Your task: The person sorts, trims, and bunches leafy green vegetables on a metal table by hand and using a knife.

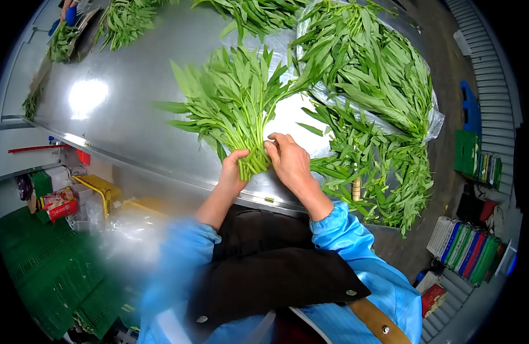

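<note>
A bunch of leafy green stems (236, 100) is held over the metal table (144, 103), its leaves pointing away from me and its cut ends toward me. My left hand (233, 172) is wrapped round the lower stems from the left, thumb across them. At the right side of the stem ends is my right hand (288, 160), its fingers bent and close together; whether they pinch a stem is too small to tell. A short piece of stem (268, 200) lies at the table's near edge.
A large heap of greens on clear plastic (435, 123) is at the right, with loose greens (356, 155) nearer me. More greens (129, 23) lie at the far side. Another person's hand (67, 7) shows top left. Green crates (35, 264) stand lower left.
</note>
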The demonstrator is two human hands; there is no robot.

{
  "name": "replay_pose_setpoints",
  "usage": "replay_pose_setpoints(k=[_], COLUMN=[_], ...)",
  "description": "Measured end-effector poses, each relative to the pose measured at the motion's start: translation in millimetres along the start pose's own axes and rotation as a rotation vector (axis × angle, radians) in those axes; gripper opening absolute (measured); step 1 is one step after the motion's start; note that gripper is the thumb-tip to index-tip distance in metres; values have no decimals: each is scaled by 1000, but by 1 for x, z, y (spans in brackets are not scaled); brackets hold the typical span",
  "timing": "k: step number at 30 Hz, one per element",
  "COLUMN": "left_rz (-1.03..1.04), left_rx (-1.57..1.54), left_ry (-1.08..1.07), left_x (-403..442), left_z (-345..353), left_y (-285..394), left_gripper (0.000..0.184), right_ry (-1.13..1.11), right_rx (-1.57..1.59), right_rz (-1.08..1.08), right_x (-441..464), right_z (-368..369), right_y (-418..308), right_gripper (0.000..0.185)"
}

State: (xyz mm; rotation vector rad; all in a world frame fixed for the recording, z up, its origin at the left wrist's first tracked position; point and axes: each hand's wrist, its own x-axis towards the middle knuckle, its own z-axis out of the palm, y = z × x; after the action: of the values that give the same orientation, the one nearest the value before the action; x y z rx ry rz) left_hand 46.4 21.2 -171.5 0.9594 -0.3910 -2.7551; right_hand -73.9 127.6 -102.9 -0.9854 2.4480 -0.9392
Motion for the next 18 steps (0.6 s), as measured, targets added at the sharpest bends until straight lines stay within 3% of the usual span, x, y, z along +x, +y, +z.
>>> replay_pose_setpoints(k=[4, 9, 13, 16, 18], left_rz=[38, 98, 57, 42, 53], left_rx=[15, 177, 181, 233, 290], left_ry=[-48, 39, -70, 60, 62], left_x=[-11, -1, -5, -7, -10], left_z=[22, -1, 10, 20, 26], left_y=[4, -2, 4, 3, 6], left_gripper=[46, 47, 45, 45, 42], right_ry=[-31, -147, -179, -155, -80], right_rx=[106, 143, 640, 678, 539], right_rz=[-15, -54, 278, 262, 155], right_x=[9, 33, 28, 25, 23], right_z=[-6, 17, 18, 20, 24], right_y=[-14, -4, -5, -2, 8], right_gripper=[28, 25, 22, 23, 24])
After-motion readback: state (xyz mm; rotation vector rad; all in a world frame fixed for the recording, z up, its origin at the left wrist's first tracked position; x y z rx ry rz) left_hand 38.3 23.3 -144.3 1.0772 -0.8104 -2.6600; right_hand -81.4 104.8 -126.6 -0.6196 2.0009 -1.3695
